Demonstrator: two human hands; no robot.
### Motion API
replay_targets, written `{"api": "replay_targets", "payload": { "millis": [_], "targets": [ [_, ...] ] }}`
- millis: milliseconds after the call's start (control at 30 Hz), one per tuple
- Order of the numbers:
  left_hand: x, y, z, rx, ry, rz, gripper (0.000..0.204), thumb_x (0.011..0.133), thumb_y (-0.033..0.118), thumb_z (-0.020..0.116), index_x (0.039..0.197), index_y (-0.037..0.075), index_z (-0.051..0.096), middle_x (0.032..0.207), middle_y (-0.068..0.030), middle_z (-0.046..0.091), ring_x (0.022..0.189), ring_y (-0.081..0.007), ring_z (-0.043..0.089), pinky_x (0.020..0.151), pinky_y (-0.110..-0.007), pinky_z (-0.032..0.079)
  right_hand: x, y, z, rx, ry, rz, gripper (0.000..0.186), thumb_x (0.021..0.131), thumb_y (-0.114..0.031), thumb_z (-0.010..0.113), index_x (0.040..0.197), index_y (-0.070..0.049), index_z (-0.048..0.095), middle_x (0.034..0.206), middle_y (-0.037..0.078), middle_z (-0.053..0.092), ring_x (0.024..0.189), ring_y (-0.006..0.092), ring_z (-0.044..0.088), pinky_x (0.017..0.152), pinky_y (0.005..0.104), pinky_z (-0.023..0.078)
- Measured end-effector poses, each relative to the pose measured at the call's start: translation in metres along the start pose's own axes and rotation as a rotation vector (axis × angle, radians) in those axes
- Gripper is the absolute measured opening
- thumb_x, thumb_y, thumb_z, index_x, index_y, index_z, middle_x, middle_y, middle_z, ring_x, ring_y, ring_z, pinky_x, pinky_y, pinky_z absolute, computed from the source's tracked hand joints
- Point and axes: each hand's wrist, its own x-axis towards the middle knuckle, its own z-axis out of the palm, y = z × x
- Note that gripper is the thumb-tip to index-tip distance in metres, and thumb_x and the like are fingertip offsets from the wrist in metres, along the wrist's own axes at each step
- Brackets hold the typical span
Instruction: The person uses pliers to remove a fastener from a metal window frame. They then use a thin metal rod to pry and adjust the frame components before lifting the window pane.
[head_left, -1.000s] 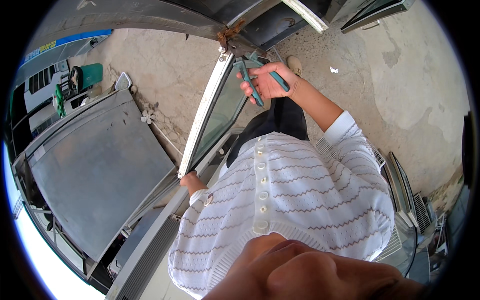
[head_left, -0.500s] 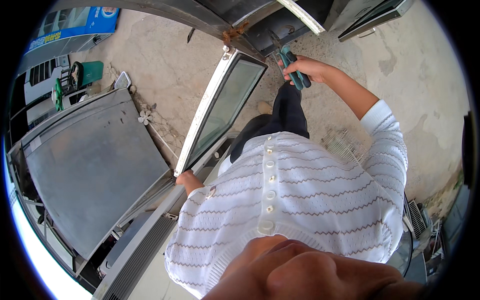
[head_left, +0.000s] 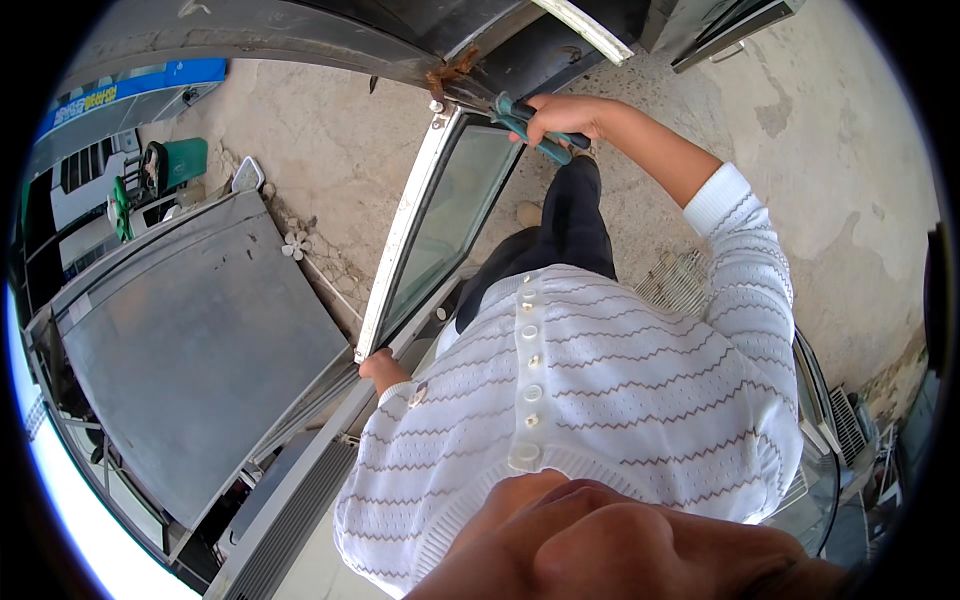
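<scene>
A pair of pliers (head_left: 545, 145) with teal and black handles is gripped in my right hand (head_left: 562, 117). Their jaws are close to the rusty upper corner of a cabinet frame, beside the far end of a glass door (head_left: 442, 220); I cannot tell whether they touch it. The door has a white edge and dark seals, and it stands swung out from the cabinet. My left hand (head_left: 380, 368) is closed around the near end of that door, its fingers partly hidden behind the frame.
A large grey metal panel (head_left: 200, 350) lies on the left, with a green bin (head_left: 184, 162) beyond it. A small white fan blade (head_left: 295, 245) is on the concrete floor. The dark cabinet (head_left: 560, 55) stands ahead, and a wire rack (head_left: 675, 282) lies on the right.
My right hand has moved left with the pliers, up to the door's far corner, and the pliers have turned. My left hand keeps its hold on the door.
</scene>
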Motion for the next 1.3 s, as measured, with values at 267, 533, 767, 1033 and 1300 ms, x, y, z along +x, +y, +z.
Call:
{"api": "replay_targets", "payload": {
  "millis": [267, 533, 767, 1033, 1300],
  "targets": [
    [0.004, 0.006, -0.005, 0.007, -0.031, -0.036, 0.011, 0.068, 0.025, 0.064, 0.067, 0.015, 0.067, 0.063, -0.0066, 0.061, 0.061, -0.0266, 0.061, 0.054, -0.042, 0.043, 0.004, -0.002, -0.002, -0.026, -0.007, -0.070, 0.040, 0.074, -0.011, 0.059, 0.112, 0.000, 0.052, 0.115, 0.008, 0.058, 0.096, 0.0180, 0.053, 0.069, 0.0349, 0.046],
    [0.009, 0.008, 0.000, 0.041, -0.063, -0.082, 0.010, 0.068, 0.023, 0.062, 0.063, 0.014, 0.063, 0.060, -0.0055, 0.058, 0.059, -0.0255, 0.059, 0.052, -0.041, 0.040, 0.015, 0.008, 0.014, -0.071, 0.120, -0.147, 0.028, 0.079, -0.019, 0.062, 0.102, -0.002, 0.058, 0.087, 0.005, 0.059, 0.080, 0.0165, 0.053, 0.071, 0.0326, 0.044],
    [-0.007, -0.005, 0.038, 0.112, -0.113, -0.093, 0.012, 0.069, 0.021, 0.061, 0.059, 0.014, 0.060, 0.057, -0.0045, 0.056, 0.056, -0.0244, 0.057, 0.050, -0.041, 0.037, 0.005, 0.009, 0.018, -0.880, 0.757, -0.395, 0.033, 0.081, -0.017, 0.059, 0.109, -0.001, 0.050, 0.098, 0.017, 0.060, 0.095, 0.0341, 0.059, 0.079, 0.0429, 0.046],
    [0.010, 0.014, 0.029, 1.901, -0.180, 0.610, 0.017, 0.070, 0.019, 0.059, 0.054, 0.014, 0.057, 0.054, -0.0034, 0.053, 0.053, -0.0233, 0.054, 0.048, -0.041, 0.034, -0.022, 0.034, 0.010, -0.487, 0.557, -0.213, 0.029, 0.082, -0.022, 0.061, 0.099, 0.000, 0.052, 0.086, 0.015, 0.059, 0.087, 0.0306, 0.060, 0.074, 0.0387, 0.046],
    [-0.011, 0.036, 0.039, 1.638, 0.020, 0.191, 0.017, 0.075, 0.017, 0.054, 0.058, 0.015, 0.057, 0.057, 0.0005, 0.050, 0.055, -0.0195, 0.052, 0.049, -0.038, 0.031, -0.066, -0.060, 0.038, -0.427, 0.525, -0.404, 0.043, 0.082, -0.026, 0.060, 0.113, 0.002, 0.052, 0.081, 0.006, 0.056, 0.071, 0.0145, 0.053, 0.065, 0.0292, 0.044]
  ]
}}
